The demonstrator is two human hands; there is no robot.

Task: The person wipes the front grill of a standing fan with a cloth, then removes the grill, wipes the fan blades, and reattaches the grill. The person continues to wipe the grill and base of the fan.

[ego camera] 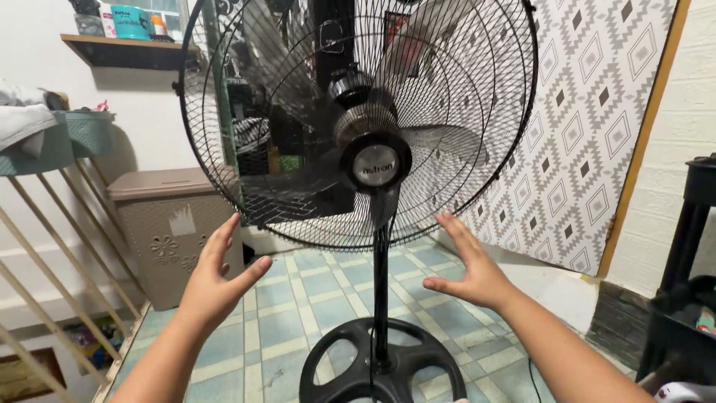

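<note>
Both hands are up in front of the pedestal fan [358,127], and neither one has hold of it. The fan stands dead centre on the tiled floor [298,298], its black wire guard [477,186] filling twelve o'clock, its thin pole [381,298] dropping to the round base [384,369] at six.

The risk, as I read it: that tall head on a slim pole looks top-heavy, so a one-sided push on the guard could rock or tip it toward the bin [175,227] at nine o'clock. Fingers could also poke between the wires toward the blades [440,142].

Left hand [216,280] at seven o'clock: grip wide open, fingers spread, palm turned inward, fingertips just under the guard's lower rim. Right hand [466,265] at five o'clock mirrors it, open and empty, palm facing the pole.
</note>
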